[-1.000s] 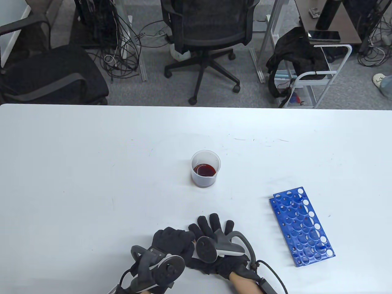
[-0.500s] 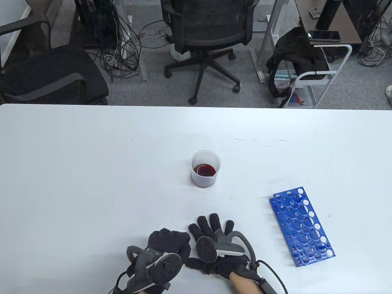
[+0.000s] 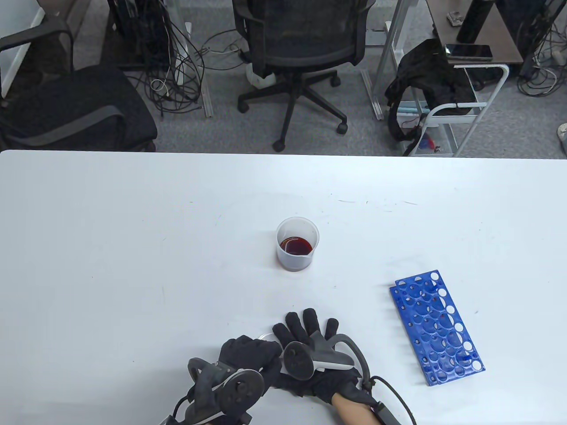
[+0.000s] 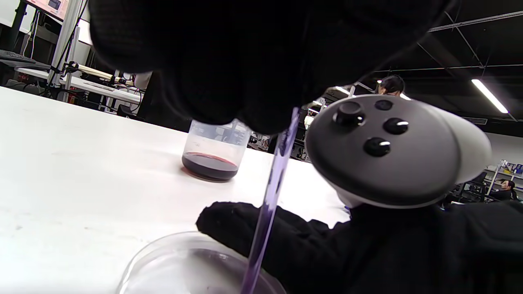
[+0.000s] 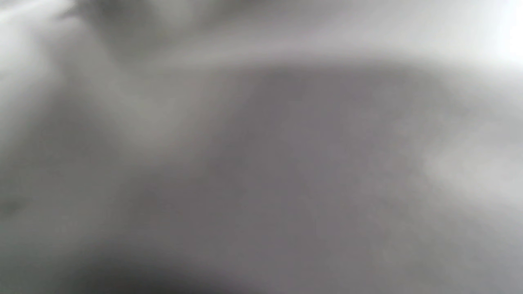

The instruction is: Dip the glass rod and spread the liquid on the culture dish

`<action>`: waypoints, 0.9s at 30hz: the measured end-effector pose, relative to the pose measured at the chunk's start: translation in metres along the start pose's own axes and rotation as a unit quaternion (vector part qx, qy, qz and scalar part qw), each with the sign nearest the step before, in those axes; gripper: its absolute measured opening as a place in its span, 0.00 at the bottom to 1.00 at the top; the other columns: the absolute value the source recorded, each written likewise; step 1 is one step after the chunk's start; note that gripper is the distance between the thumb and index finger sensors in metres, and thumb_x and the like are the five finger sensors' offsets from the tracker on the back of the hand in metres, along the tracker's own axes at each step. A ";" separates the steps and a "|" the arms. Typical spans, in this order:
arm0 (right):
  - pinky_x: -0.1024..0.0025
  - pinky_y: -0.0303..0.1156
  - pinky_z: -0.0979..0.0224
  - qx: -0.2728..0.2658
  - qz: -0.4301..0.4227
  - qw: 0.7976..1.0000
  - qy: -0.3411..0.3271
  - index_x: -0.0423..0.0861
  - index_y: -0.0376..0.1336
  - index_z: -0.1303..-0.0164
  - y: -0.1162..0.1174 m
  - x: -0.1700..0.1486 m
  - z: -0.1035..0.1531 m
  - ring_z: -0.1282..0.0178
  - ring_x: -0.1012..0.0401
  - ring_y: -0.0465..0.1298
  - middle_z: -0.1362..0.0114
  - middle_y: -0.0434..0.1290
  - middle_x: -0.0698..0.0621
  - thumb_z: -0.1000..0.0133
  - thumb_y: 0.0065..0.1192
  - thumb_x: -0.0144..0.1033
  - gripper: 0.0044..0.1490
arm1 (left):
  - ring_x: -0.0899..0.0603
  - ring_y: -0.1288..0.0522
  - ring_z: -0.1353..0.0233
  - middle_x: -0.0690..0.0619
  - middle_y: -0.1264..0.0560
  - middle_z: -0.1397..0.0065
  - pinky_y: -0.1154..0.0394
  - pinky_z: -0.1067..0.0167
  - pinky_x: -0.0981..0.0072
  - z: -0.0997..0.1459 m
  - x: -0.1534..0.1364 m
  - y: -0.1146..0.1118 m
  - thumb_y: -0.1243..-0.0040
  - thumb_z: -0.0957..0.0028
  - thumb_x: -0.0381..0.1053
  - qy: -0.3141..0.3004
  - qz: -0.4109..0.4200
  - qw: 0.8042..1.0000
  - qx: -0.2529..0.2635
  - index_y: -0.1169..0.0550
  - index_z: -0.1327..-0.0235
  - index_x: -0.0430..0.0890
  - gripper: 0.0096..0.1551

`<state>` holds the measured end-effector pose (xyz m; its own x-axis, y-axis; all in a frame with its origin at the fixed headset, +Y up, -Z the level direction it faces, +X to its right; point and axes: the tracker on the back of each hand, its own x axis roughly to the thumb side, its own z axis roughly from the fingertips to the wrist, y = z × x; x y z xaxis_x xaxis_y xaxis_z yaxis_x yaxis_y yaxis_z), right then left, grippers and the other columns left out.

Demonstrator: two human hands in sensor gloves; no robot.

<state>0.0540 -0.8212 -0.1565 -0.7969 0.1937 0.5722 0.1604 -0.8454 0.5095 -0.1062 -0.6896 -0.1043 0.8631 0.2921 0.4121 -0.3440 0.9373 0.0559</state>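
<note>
My left hand (image 3: 252,352) grips a clear glass rod (image 4: 271,192), which shows only in the left wrist view. The rod slants down from the fingers (image 4: 229,94) into a clear culture dish (image 4: 163,261) with a purplish film on it. In the table view only a sliver of the dish rim (image 3: 266,337) shows between the hands. My right hand (image 3: 310,330) lies flat on the table with fingers spread, right beside the dish; its glove (image 4: 318,249) touches the dish's far rim. A plastic beaker (image 3: 297,245) with dark red liquid stands beyond the hands (image 4: 214,151). The right wrist view is a grey blur.
A blue test tube rack (image 3: 436,327) lies flat to the right of the hands. The white table (image 3: 110,248) ends at a far edge with office chairs and a cart behind it.
My left hand shifted a little left and back, then returned toward the right hand. A sliver of the dish rim now shows. The right hand has not moved.
</note>
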 end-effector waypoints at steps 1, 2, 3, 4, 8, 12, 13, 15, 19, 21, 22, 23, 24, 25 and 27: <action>0.16 0.22 0.36 0.000 0.000 1.000 0.000 0.42 0.07 0.23 0.000 0.000 0.000 0.25 0.30 0.14 0.20 0.10 0.34 0.40 0.25 0.78 0.67 | 0.41 0.12 0.49 0.53 0.11 0.48 0.16 0.46 0.52 0.000 0.000 0.000 0.32 0.47 0.59 0.000 -0.001 1.000 0.001 0.13 0.51 0.50 0.18; 0.16 0.21 0.36 0.000 0.000 1.000 0.000 0.42 0.07 0.23 0.000 0.000 0.000 0.25 0.30 0.14 0.20 0.10 0.34 0.40 0.25 0.78 0.67 | 0.41 0.12 0.49 0.53 0.11 0.48 0.16 0.46 0.52 0.000 0.001 -0.001 0.32 0.46 0.59 0.000 -0.001 1.000 0.003 0.13 0.51 0.50 0.19; 0.16 0.21 0.36 0.000 0.000 1.000 0.000 0.42 0.07 0.23 0.000 0.000 0.000 0.25 0.30 0.14 0.20 0.10 0.34 0.40 0.25 0.78 0.67 | 0.41 0.12 0.49 0.53 0.11 0.48 0.16 0.46 0.51 0.000 0.001 -0.001 0.32 0.46 0.59 0.000 -0.001 1.000 0.004 0.13 0.50 0.50 0.19; 0.16 0.22 0.36 0.000 0.000 1.000 0.000 0.42 0.07 0.23 0.000 0.000 0.000 0.25 0.30 0.14 0.20 0.10 0.34 0.40 0.25 0.78 0.67 | 0.40 0.12 0.49 0.53 0.11 0.48 0.16 0.46 0.51 0.000 0.001 -0.001 0.32 0.46 0.59 0.002 -0.002 1.000 0.006 0.13 0.50 0.50 0.19; 0.16 0.22 0.36 0.000 0.000 1.000 0.000 0.42 0.07 0.23 0.000 0.000 0.000 0.25 0.30 0.14 0.20 0.10 0.34 0.40 0.25 0.78 0.67 | 0.40 0.12 0.49 0.52 0.12 0.47 0.16 0.46 0.51 0.001 0.001 0.000 0.32 0.46 0.59 0.009 -0.012 1.000 0.018 0.14 0.50 0.50 0.19; 0.16 0.22 0.36 0.000 0.000 1.000 0.000 0.42 0.07 0.23 0.000 0.000 0.000 0.25 0.30 0.14 0.20 0.10 0.34 0.40 0.25 0.78 0.67 | 0.40 0.12 0.49 0.53 0.12 0.47 0.16 0.46 0.51 0.000 0.000 0.001 0.31 0.47 0.59 0.017 -0.015 1.000 0.020 0.13 0.50 0.50 0.19; 0.16 0.22 0.36 0.000 0.000 1.000 0.000 0.42 0.07 0.23 0.000 0.000 0.000 0.25 0.30 0.14 0.20 0.10 0.34 0.40 0.25 0.78 0.67 | 0.40 0.12 0.49 0.52 0.12 0.47 0.16 0.46 0.51 -0.001 0.000 0.001 0.31 0.47 0.59 0.017 -0.015 1.000 0.021 0.13 0.50 0.50 0.19; 0.16 0.22 0.36 0.000 0.000 1.000 0.000 0.42 0.07 0.23 0.000 0.000 0.000 0.25 0.30 0.14 0.20 0.10 0.34 0.40 0.25 0.78 0.67 | 0.40 0.12 0.49 0.53 0.12 0.47 0.16 0.46 0.51 -0.001 0.000 0.001 0.31 0.47 0.59 0.017 -0.015 1.000 0.021 0.14 0.50 0.50 0.19; 0.16 0.22 0.36 0.000 0.000 1.000 0.000 0.42 0.07 0.23 0.000 0.000 0.000 0.25 0.30 0.14 0.20 0.10 0.34 0.40 0.25 0.78 0.67 | 0.41 0.12 0.49 0.53 0.12 0.47 0.16 0.46 0.52 -0.001 0.000 0.002 0.31 0.47 0.59 0.015 -0.015 0.999 0.023 0.14 0.50 0.50 0.19; 0.16 0.22 0.36 0.000 0.000 1.000 0.000 0.42 0.07 0.23 0.000 0.000 0.000 0.25 0.30 0.14 0.20 0.10 0.34 0.40 0.25 0.78 0.67 | 0.40 0.12 0.49 0.53 0.12 0.47 0.16 0.45 0.51 0.000 -0.001 0.005 0.32 0.47 0.59 0.018 -0.013 0.999 0.030 0.13 0.50 0.49 0.19; 0.16 0.22 0.36 0.000 0.000 1.000 0.000 0.42 0.07 0.23 0.000 0.000 0.000 0.25 0.30 0.14 0.20 0.10 0.34 0.40 0.25 0.78 0.67 | 0.40 0.12 0.49 0.53 0.12 0.48 0.16 0.46 0.51 0.000 -0.001 0.007 0.32 0.47 0.59 0.019 -0.012 0.999 0.032 0.13 0.50 0.49 0.19; 0.16 0.22 0.36 0.000 0.000 1.000 0.000 0.42 0.07 0.23 0.000 0.000 0.000 0.25 0.30 0.14 0.20 0.10 0.34 0.40 0.25 0.78 0.67 | 0.40 0.12 0.49 0.52 0.12 0.48 0.16 0.45 0.51 0.000 -0.002 0.011 0.32 0.46 0.59 0.022 -0.008 0.999 0.036 0.13 0.50 0.49 0.19; 0.16 0.21 0.36 0.000 0.000 1.000 0.000 0.42 0.07 0.23 0.000 0.000 0.000 0.25 0.30 0.14 0.20 0.10 0.34 0.40 0.25 0.78 0.67 | 0.40 0.12 0.49 0.52 0.12 0.47 0.16 0.45 0.51 0.001 -0.003 0.014 0.32 0.46 0.59 0.024 -0.004 0.999 0.042 0.14 0.50 0.49 0.19; 0.16 0.21 0.36 0.000 0.000 1.000 0.000 0.42 0.07 0.23 0.000 0.000 0.000 0.25 0.30 0.14 0.20 0.10 0.34 0.40 0.25 0.78 0.67 | 0.40 0.13 0.49 0.52 0.12 0.48 0.16 0.45 0.51 0.002 -0.005 0.017 0.32 0.46 0.59 0.026 0.001 0.999 0.047 0.14 0.50 0.49 0.20; 0.16 0.21 0.36 0.000 0.000 1.000 0.000 0.42 0.07 0.23 0.000 0.000 0.000 0.25 0.30 0.14 0.20 0.10 0.34 0.40 0.25 0.78 0.67 | 0.40 0.13 0.49 0.52 0.12 0.47 0.17 0.45 0.51 0.004 -0.008 0.025 0.33 0.46 0.59 0.032 0.008 0.998 0.059 0.14 0.49 0.48 0.20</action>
<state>0.0540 -0.8212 -0.1565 -0.7969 0.1937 0.5722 0.1604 -0.8454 0.5095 -0.1229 -0.6690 -0.1024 0.8777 0.3222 0.3546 -0.3957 0.9048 0.1573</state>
